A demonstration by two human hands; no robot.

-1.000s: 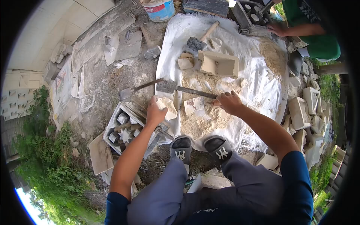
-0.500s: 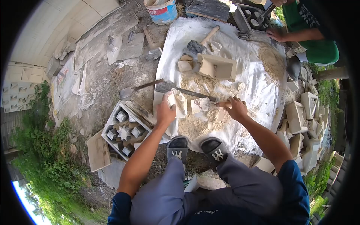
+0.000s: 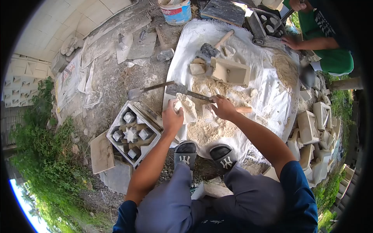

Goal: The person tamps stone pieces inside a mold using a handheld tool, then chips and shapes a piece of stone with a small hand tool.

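Note:
My left hand (image 3: 173, 117) grips a rough, pale chunk of stone or plaster (image 3: 187, 108) above the white sheet. Beside it lies a flat-bladed metal tool (image 3: 194, 94) with a wooden handle (image 3: 244, 110). My right hand (image 3: 224, 108) has its fingers curled over the tool's metal shaft, near the shaft's middle. A small pale block (image 3: 207, 112) shows just left of that hand, which partly covers it; whether the hand touches the block is unclear. Sandy crumbs (image 3: 206, 130) lie beneath both hands.
A pale hollow box (image 3: 232, 72), a mallet (image 3: 217, 44) and stones lie on the white sheet (image 3: 186, 42). A patterned mould (image 3: 134, 132) stands left; broken pale blocks (image 3: 311, 136) are piled right. A co-worker's hand (image 3: 290, 41) is at the upper right, near a dark mould (image 3: 268, 23).
My right hand has moved left from the wooden handle to the shaft, beside the small block. My left hand still holds the chunk. The view has shifted slightly.

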